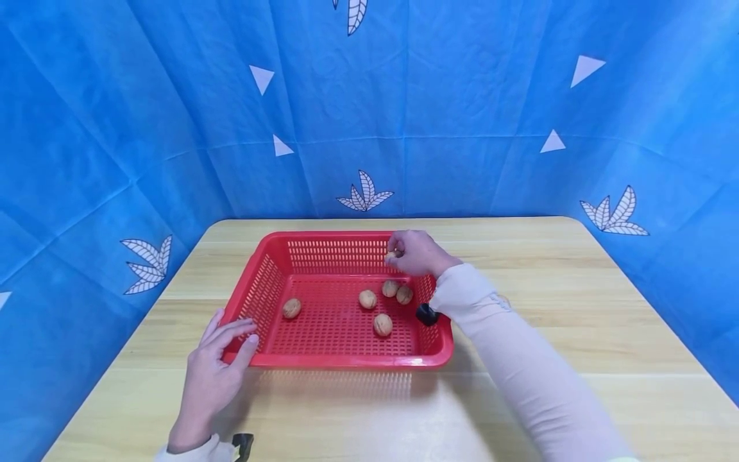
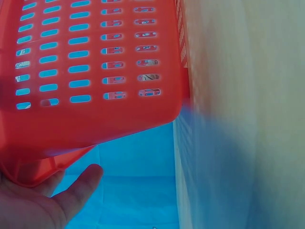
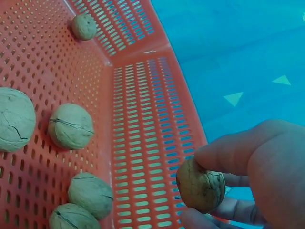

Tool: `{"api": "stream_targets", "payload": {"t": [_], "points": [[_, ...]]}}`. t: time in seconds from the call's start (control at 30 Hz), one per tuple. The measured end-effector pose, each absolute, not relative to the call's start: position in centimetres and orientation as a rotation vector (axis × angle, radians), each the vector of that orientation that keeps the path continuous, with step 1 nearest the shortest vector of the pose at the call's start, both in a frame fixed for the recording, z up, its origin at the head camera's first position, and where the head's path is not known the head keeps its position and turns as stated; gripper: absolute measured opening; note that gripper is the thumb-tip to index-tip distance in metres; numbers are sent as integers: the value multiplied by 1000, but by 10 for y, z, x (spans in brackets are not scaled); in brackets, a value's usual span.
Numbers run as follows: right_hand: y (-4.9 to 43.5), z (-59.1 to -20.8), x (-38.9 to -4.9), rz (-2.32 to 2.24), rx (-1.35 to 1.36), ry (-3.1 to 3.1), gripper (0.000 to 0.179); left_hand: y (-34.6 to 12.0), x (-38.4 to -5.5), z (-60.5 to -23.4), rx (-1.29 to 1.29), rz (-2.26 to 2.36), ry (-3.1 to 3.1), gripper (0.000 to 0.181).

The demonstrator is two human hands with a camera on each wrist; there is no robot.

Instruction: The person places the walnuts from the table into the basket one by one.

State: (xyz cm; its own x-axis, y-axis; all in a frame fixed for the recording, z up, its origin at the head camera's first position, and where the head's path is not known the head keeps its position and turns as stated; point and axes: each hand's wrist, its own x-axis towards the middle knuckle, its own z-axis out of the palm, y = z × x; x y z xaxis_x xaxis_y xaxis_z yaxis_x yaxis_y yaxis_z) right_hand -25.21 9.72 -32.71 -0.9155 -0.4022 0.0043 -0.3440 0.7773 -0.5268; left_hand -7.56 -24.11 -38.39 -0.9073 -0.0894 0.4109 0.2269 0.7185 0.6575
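A red plastic basket (image 1: 346, 361) with slotted walls stands on the table, with several walnuts lying on its floor. Over its back right part, my right hand (image 1: 418, 251) pinches a walnut (image 3: 200, 185) between thumb and fingers. In the right wrist view this walnut is beside the slotted wall, above the walnuts on the floor. At the front left corner, my left hand (image 1: 216, 372) rests on the rim with fingers loosely spread. The left wrist view shows its thumb (image 2: 86, 188) straight and apart from the basket; the other fingers are mostly hidden by the rim.
One walnut (image 1: 292, 308) lies alone at the basket's left; another walnut (image 1: 383, 325) lies near the front right. The wooden table (image 1: 554, 256) reaches to a blue curtain (image 1: 462, 96) at the back and sides. A small brown edge shows behind the right sleeve (image 1: 519, 359).
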Motion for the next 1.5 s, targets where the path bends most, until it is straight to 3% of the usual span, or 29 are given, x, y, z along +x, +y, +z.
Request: {"api": "stream_targets", "payload": {"t": [1.5], "points": [[56, -335, -266, -679, -447, 2635, 17, -239, -76, -382, -87, -1026, -2525, 30]]}}
